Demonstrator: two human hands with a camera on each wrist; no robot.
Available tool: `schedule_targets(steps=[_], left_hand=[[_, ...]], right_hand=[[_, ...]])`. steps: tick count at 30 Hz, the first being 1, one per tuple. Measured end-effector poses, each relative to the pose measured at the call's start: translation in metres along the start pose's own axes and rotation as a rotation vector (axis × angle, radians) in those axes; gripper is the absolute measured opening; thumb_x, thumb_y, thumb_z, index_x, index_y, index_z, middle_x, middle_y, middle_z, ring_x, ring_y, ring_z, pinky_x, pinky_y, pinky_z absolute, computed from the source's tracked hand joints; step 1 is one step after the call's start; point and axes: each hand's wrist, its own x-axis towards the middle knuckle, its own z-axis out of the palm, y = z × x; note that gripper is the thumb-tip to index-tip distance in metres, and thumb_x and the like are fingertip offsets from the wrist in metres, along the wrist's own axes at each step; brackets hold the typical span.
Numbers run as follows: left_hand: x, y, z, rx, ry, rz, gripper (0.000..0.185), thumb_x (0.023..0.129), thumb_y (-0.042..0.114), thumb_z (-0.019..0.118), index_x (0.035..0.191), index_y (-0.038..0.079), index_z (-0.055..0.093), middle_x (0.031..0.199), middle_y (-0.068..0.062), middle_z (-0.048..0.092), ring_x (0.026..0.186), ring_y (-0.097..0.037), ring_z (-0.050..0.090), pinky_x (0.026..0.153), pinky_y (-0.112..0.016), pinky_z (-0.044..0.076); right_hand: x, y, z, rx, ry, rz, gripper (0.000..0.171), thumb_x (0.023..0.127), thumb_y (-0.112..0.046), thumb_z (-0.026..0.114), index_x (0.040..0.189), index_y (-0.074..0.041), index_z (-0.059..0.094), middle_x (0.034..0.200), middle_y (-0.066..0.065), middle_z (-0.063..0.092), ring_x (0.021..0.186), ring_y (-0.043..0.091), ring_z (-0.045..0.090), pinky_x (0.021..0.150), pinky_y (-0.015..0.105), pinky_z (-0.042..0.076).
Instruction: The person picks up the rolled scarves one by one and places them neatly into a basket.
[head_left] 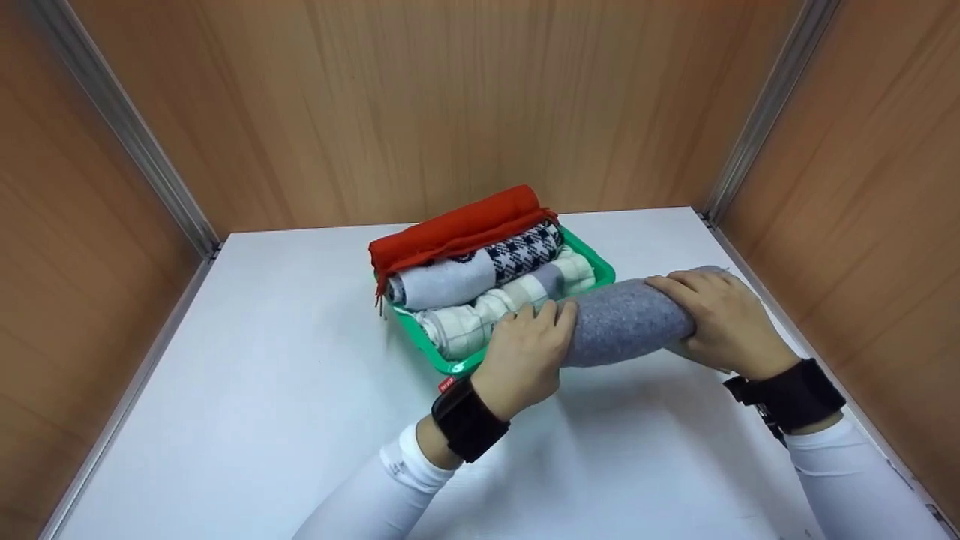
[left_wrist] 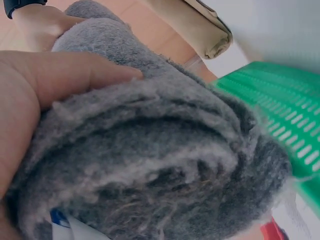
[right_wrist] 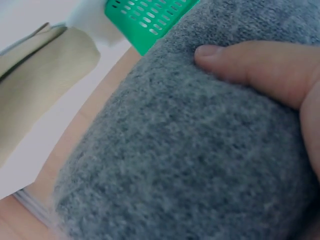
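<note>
Both hands hold a rolled grey knitted scarf point(head_left: 626, 322) over the table, at the right front side of a green basket point(head_left: 602, 268). My left hand point(head_left: 525, 364) grips its left end, overlapping the basket's front corner in the head view. Around the other end curls my right hand point(head_left: 724, 322). The left wrist view shows the layered spiral end of the scarf point(left_wrist: 150, 135) with the thumb on top. In the basket lie a red fringed roll point(head_left: 465, 221), a grey-and-black houndstooth roll point(head_left: 525, 253) and a cream checked roll point(head_left: 517, 296).
A beige rolled cloth point(right_wrist: 55, 75) lies on the white table point(head_left: 247, 360), mostly hidden behind the scarf and right hand in the head view. Wood-grain panels point(head_left: 450, 105) with metal corner rails point(head_left: 772, 105) enclose the back and both sides. A small red tag point(head_left: 446, 384) shows below the basket.
</note>
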Motion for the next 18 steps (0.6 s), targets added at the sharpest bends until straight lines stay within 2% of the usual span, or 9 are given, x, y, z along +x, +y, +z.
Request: schedule_targets(steps=[9,18], left_hand=[[-0.002,-0.016,-0.008,0.013,-0.035,-0.035,0.061,0.088,0.028,0.081,0.142,0.009,0.063,0.114,-0.007,0.075,0.091,-0.027,0.074,0.067,-0.040,0.061],[-0.005,-0.031,-0.012,-0.047,-0.097,-0.072,0.063,0.088,0.025,0.081,0.145,0.007,0.061,0.121,-0.012,0.074,0.100,-0.032,0.075,0.075,-0.045,0.064]], right_hand=[[0.022,-0.004,0.002,-0.015,0.022,-0.055,0.083,0.067,-0.042,0.100,0.140,-0.019,0.068,0.123,0.014,0.075,0.112,0.044,0.071,0.100,0.066,0.055],[0.040,-0.008,0.007,0.015,-0.004,-0.064,0.089,0.064,-0.038,0.106,0.142,-0.020,0.067,0.127,0.017,0.075,0.116,0.046,0.070,0.102,0.070,0.053]])
